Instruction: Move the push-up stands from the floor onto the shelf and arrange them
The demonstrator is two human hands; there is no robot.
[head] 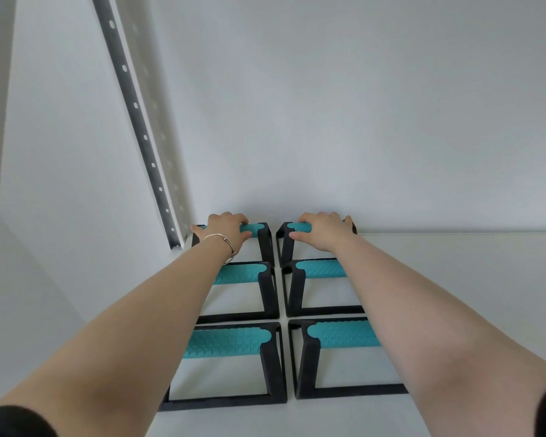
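Hands [226, 230] [323, 230] atop rearmost stands' [259, 234] [286, 238] teal grips, on shelf [470, 279]

Two bare forearms, uncovered from elbow to wrist. Black short sleeves [13, 421] show at both lower corners. Left wrist: thin silver bangle [223, 244] with a small clasp bead. Right wrist bare. No gloves on either of the hands.

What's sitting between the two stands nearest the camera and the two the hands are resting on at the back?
In the head view, a middle pair of push-up stands: the middle-left stand and the middle-right stand.
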